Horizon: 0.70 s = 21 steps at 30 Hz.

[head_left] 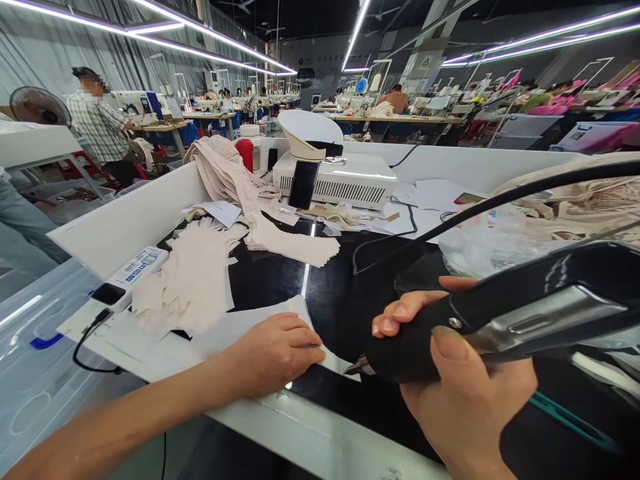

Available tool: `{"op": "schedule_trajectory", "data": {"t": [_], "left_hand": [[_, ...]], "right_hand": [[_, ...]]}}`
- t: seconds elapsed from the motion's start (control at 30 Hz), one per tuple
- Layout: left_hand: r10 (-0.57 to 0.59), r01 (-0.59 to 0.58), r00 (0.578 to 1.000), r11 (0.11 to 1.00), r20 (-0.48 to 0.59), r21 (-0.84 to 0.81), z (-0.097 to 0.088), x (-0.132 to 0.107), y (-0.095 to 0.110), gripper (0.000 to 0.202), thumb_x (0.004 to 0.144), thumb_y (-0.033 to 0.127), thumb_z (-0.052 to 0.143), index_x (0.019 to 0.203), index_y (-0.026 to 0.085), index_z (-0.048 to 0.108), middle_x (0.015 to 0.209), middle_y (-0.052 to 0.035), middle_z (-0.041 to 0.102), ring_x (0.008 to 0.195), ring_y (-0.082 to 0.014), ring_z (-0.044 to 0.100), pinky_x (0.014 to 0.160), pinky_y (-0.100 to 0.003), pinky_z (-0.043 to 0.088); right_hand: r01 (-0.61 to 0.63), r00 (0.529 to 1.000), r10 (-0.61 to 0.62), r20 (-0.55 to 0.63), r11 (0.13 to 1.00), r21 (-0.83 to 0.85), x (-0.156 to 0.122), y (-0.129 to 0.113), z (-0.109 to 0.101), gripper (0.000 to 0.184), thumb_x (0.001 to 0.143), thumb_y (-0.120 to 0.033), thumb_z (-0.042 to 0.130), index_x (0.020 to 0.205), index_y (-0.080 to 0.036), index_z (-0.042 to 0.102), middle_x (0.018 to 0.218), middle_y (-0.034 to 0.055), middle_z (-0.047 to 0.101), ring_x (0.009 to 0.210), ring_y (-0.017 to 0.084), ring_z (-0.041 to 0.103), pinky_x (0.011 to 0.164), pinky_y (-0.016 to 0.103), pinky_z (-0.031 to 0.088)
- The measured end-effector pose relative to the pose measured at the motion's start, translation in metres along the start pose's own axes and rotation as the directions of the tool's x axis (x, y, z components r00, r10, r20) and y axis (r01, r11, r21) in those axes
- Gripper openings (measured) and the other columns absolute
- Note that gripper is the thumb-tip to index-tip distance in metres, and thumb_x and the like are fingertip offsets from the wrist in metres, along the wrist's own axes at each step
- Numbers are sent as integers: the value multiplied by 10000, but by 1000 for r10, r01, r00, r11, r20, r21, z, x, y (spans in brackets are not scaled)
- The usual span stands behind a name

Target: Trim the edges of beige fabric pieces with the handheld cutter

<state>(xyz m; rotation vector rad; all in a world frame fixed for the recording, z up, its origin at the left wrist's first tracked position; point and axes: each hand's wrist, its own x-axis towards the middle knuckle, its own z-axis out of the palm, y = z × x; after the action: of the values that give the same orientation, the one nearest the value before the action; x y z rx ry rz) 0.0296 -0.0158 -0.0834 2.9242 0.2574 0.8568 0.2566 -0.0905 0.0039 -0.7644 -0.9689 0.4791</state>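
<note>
My left hand (280,347) rests palm down on a pale fabric piece (240,327), its fingers bent together and pressed onto the cloth near its right end. The thumb is mostly hidden. In my right hand (465,387) is a black handheld electric tool (540,300) with a metal lever along its side. Fingers and thumb wrap around its body. Its pointed metal tip (361,367) is at the cloth's right end, close to my left fingertips; whether it touches I cannot tell. Beneath lies a glossy black work surface (340,280).
Cut pale fabric pieces (185,273) are heaped at the left beside a white power bank (135,270). Behind stand a phone (303,185) and a white vented box (345,179). A black cable (500,200) arches across the right. A teal-handled tool (575,420) lies near the right edge.
</note>
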Motion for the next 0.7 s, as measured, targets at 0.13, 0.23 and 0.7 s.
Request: {"op": "schedule_trajectory", "data": {"t": [0.13,0.23,0.7], "left_hand": [[13,-13,1000,1000,-15,-3,0,0,1,225,1308,103,664,1307,139,886,1288,-122,958,1199,-249,910,1200,-389,717],[-5,4,1000,999,-13,-32,-2,1,3,242,1324,135,655,1323,146,897,1288,-127,959,1188,-254,916,1195,-394,728],[-249,241,941,968,228,64,-49,-18,-6,251,1264,84,666,1273,180,897,1291,-116,920,1154,-278,887,1050,-376,744]], "right_hand": [[17,999,-17,-29,1000,-1,-3,3,3,446,963,-557,1157,1228,-346,867,824,-55,793,590,208,760,567,352,710],[15,1000,-15,-17,1000,6,-3,2,3,443,958,-540,1167,1230,-347,875,840,-56,812,603,195,764,579,329,718],[37,995,-39,-88,999,-27,30,23,-15,584,859,-650,1214,1212,-337,869,844,-60,813,627,183,759,614,324,710]]}}
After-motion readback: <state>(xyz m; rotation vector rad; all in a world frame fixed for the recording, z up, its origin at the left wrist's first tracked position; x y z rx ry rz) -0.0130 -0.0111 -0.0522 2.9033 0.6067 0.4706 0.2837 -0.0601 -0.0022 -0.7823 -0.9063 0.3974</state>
